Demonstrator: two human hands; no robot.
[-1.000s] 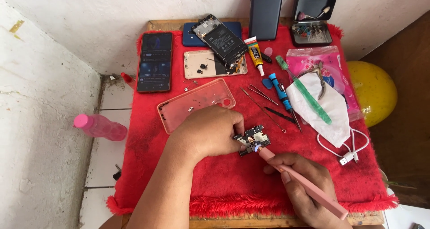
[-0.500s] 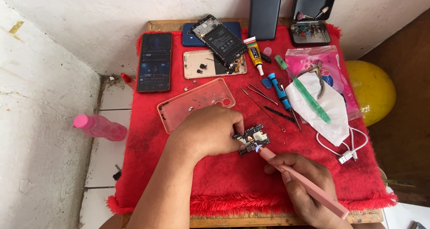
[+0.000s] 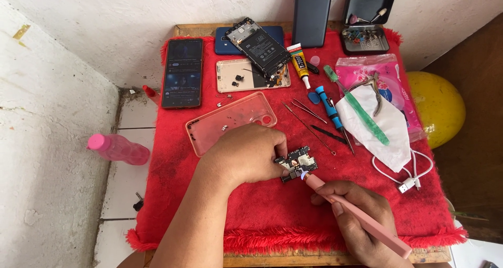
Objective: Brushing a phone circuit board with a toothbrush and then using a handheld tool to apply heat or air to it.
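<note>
**Pink tool tip on a pinned circuit board**

The left hand (image 3: 246, 155), fingers curled, pins the small dark circuit board (image 3: 296, 164) to the red fringed cloth (image 3: 209, 215). The right hand (image 3: 356, 215) grips the slim pink pen-shaped tool (image 3: 361, 221), its tip touching the board's near edge, shaft slanting down-right. The open black tin (image 3: 368, 21) holds 2 grinding bits and small parts.
</note>
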